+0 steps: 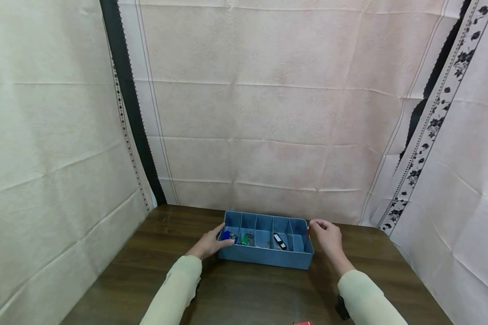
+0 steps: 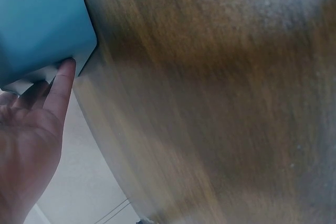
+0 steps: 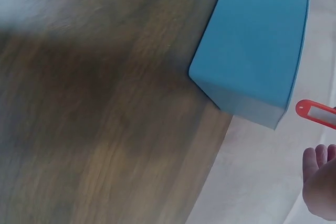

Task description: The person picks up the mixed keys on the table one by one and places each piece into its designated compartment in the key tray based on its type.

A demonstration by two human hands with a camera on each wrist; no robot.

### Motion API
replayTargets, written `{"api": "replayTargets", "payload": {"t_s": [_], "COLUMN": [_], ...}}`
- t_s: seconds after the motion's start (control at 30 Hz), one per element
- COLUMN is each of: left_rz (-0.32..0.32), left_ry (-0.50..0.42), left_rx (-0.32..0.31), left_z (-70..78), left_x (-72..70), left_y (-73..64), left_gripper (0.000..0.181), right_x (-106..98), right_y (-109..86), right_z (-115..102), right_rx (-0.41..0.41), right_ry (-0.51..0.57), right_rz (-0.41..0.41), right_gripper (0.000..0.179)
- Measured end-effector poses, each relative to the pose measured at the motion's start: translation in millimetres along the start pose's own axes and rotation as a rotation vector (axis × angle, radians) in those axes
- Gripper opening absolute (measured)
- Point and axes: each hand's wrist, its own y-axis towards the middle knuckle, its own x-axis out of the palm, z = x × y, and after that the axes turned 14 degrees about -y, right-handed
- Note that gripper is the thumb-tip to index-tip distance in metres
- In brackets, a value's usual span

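Observation:
A blue box [image 1: 264, 257] with several compartments stands on the table. My left hand [image 1: 208, 243] holds its left end, thumb over the front corner; in the left wrist view, fingers [image 2: 59, 92] lie along the end wall. My right hand [image 1: 328, 235] pinches a red key tag [image 3: 319, 114] with a pale label beside the box's right end. In the head view this tag hangs by the right rim. In the leftmost compartment lies a blue key tag [image 1: 226, 235], with a green key tag [image 1: 246, 239] beside it in the second. A black-and-white tag-like piece [image 1: 280, 242] leans in the fourth.
The brown wooden table [image 1: 244, 293] reaches back to a pale cloth backdrop [image 1: 268, 113], with cloth on both sides. Part of a red object [image 1: 302, 322] shows at the bottom edge of the head view.

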Motion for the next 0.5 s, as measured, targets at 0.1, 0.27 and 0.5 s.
{"api": "replayTargets", "payload": {"t_s": [0.1,0.27,0.5], "left_rz": [-0.001,-0.002,-0.001], "left_ry": [-0.004,-0.017,-0.024], "left_rx": [0.001,-0.003,-0.003], "left_z": [1.0,2.0,-0.8], "left_x": [-0.5,-0.1,0.1], "left_y": [-1.1,-2.3,-1.0], "left_gripper": [0.084,0.085,0.084], "right_x": [6,13,20], "right_y": [4.4,8.9,12.1], "right_z": [-1,-1,-2], "right_rx": [0.025,0.049,0.046], "right_ry": [0.029,0.066,0.029], "right_rz": [0.011,0.015,-0.015], "right_gripper": [0.034,0.031,0.035]}}
